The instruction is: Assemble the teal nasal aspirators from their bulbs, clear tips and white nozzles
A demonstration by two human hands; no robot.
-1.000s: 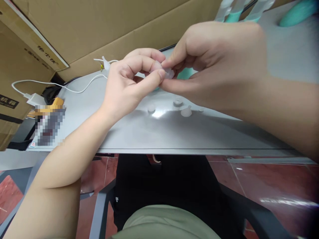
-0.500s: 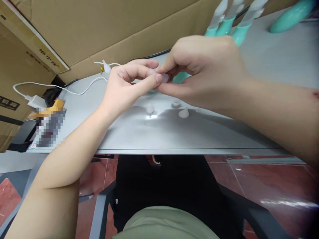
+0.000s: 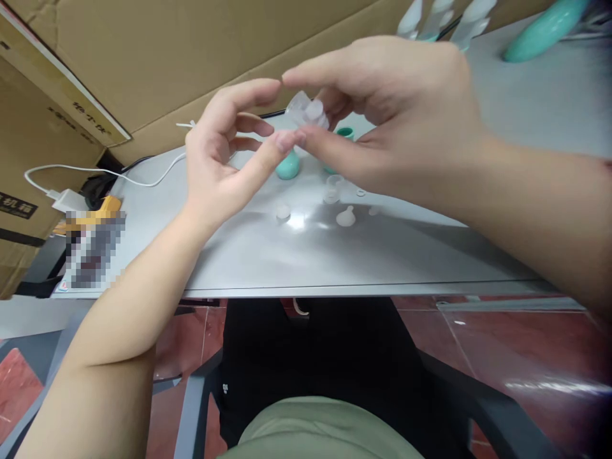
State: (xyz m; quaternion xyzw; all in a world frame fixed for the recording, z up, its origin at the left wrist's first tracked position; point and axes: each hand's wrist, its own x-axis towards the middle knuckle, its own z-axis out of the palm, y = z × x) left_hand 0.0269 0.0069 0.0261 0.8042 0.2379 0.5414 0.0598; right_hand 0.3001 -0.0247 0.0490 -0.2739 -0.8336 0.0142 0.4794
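My right hand [image 3: 387, 108] holds a small clear plastic piece [image 3: 301, 109] with a whitish round part above the table, pinched between its thumb and bent fingers; the index finger is stretched out. Facing it, my left hand [image 3: 229, 140] has its fingers apart, its thumb tip against the right thumb, just below the piece. Under the hands stand a rounded teal piece [image 3: 287, 167] and a teal piece with an open round top [image 3: 345, 132], partly hidden. Nearer lie a white cap [image 3: 283, 212], a whitish ring [image 3: 331, 196] and a translucent teardrop-shaped piece [image 3: 345, 217].
Teal bottles with clear necks and white tips [image 3: 434, 24] stand at the back, partly behind my right hand. A teal rounded object [image 3: 545, 33] lies farther right. Cardboard [image 3: 191, 51] walls the back. A white cable [image 3: 143, 182] and yellow object [image 3: 112, 205] are left.
Both hands have risen slightly, and my left fingers have come off the clear piece and spread. The piece is now tilted up in my right hand, and more small parts show below.
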